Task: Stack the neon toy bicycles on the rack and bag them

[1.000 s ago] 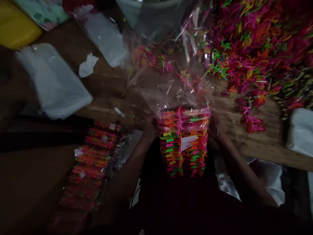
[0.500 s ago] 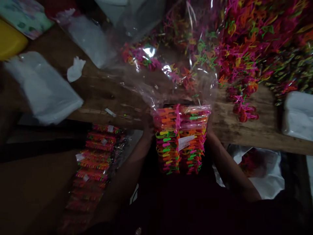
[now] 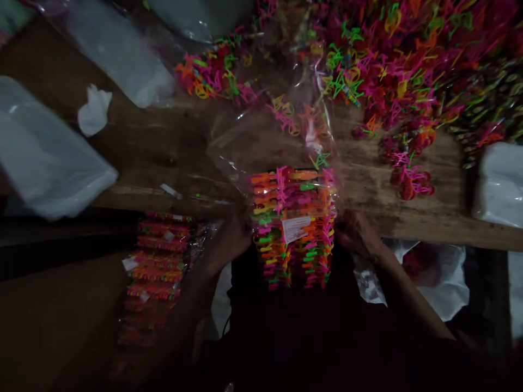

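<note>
A stack of bright pink, orange, green and yellow plastic pieces (image 3: 302, 256) in rows stands against my body at the table edge. A white printed slip (image 3: 295, 229) lies on its front. A clear plastic bag (image 3: 232, 147) covers the stack's upper part and spreads over the table beyond. To the left of the stack, my left hand (image 3: 235, 237) is closed at the bag's side, its fingertips dark and partly hidden. On the other side my right hand (image 3: 354, 233) is curled shut on the bag's edge.
Loose colourful plastic pieces (image 3: 392, 71) are heaped at the back right of the wooden table (image 3: 163, 147). Flat clear bags (image 3: 49, 152) lie at left, near a crumpled white scrap (image 3: 95, 110). A white packet (image 3: 502, 185) sits at right. Packed bundles (image 3: 157, 267) stand low at left.
The clear bag has come further down over the stack, and its upper part has sunk and narrowed. Both hands have moved lower along the stack's sides. The view has shifted slightly.
</note>
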A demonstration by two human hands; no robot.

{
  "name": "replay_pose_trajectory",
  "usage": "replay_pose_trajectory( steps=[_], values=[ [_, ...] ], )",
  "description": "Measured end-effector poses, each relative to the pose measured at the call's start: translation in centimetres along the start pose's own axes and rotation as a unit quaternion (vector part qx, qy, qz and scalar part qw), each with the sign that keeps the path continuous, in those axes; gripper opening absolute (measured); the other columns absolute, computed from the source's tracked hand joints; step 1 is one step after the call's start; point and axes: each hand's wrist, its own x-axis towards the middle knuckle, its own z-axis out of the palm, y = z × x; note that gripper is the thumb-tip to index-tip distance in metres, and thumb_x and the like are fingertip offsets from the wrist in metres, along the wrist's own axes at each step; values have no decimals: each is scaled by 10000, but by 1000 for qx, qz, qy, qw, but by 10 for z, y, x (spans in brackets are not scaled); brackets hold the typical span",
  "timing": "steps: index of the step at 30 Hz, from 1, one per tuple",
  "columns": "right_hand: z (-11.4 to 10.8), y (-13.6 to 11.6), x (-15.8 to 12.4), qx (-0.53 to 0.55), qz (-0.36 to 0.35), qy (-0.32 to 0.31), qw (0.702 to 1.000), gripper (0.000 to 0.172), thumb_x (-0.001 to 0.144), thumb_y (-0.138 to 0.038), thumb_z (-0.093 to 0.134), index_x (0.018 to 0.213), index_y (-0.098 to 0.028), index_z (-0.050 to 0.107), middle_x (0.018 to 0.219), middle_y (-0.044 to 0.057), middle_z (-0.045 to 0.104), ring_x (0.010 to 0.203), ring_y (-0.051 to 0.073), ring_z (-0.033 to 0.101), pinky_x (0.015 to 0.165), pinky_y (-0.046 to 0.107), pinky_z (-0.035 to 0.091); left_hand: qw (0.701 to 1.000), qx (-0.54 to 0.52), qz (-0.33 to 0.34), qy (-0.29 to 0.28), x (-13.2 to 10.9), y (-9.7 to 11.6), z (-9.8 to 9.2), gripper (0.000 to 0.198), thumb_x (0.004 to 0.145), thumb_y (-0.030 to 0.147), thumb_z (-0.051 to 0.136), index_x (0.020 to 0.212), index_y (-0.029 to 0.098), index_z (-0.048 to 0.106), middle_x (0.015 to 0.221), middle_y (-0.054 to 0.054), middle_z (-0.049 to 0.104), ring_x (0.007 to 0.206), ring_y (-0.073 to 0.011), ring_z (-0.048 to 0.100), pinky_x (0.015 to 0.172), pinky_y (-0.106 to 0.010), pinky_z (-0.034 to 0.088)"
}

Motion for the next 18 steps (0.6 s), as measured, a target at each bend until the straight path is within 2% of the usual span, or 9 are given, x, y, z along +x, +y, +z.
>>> replay_pose_trajectory(
  steps=[2, 3, 5, 7, 9, 11, 14, 18],
  values=[
    [3, -2, -4, -26, -3, 11, 1000, 228, 857, -165, 538, 656, -186, 644, 678, 6, 643, 651, 130, 581, 628, 240, 449, 1000, 24, -5, 14, -11, -4, 3, 192, 741, 311, 689, 874, 204, 777, 795, -42, 786, 798, -276, 754, 760, -355, 637],
    [6, -2, -3, -45, -3, 38, 998, 234, 884, -176, 537, 679, -187, 650, 709, 14, 660, 657, 131, 591, 624, 243, 449, 999, 33, -9, 35, -15, -7, 7, 185, 752, 312, 688, 870, 197, 772, 789, -45, 784, 787, -273, 754, 743, -345, 632],
    [10, 0, -1, -83, -2, 135, 987, 170, 924, -225, 562, 827, -192, 698, 808, 31, 711, 700, 145, 634, 642, 256, 480, 994, 42, -19, 103, -21, -13, 16, 242, 824, 355, 664, 963, 178, 753, 889, -74, 799, 869, -274, 765, 794, -353, 630],
    [15, 4, 3, -111, -20, 232, 966, 172, 943, -255, 590, 1062, -206, 704, 926, 45, 751, 757, 162, 678, 687, 280, 533, 980, 35, -18, 197, -24, -18, 28, 331, 926, 395, 605, 1156, 169, 680, 1048, -103, 796, 971, -244, 768, 862, -344, 624],
    [18, 6, 8, -140, -65, 288, 945, 261, 944, -241, 614, 1201, -221, 657, 926, 30, 759, 713, 152, 677, 667, 278, 545, 955, 35, 30, 292, -23, -21, 37, 368, 993, 386, 572, 1294, 176, 564, 1077, -103, 789, 943, -190, 777, 822, -291, 622],
    [20, 7, 13, -181, -105, 305, 929, 224, 953, -227, 620, 1176, -226, 648, 826, 0, 737, 610, 130, 631, 592, 257, 504, 930, 56, 97, 350, -18, -22, 41, 309, 1019, 359, 574, 1274, 189, 534, 975, -70, 790, 819, -152, 779, 708, -231, 601],
    [19, 11, 22, -234, -106, 292, 921, 95, 989, -255, 597, 1053, -224, 660, 759, 1, 714, 582, 135, 615, 545, 257, 448, 918, 110, 145, 352, -8, -20, 37, 161, 1022, 349, 595, 1095, 205, 603, 837, -23, 767, 686, -136, 746, 609, -208, 546],
    [11, 23, 25, -254, -117, 305, 910, 100, 1012, -278, 571, 988, -229, 655, 763, 17, 706, 597, 160, 605, 543, 288, 427, 908, 171, 196, 328, -1, -14, 22, 100, 1002, 287, 621, 1021, 210, 683, 846, -31, 769, 715, -151, 732, 669, -241, 536]
  ],
)
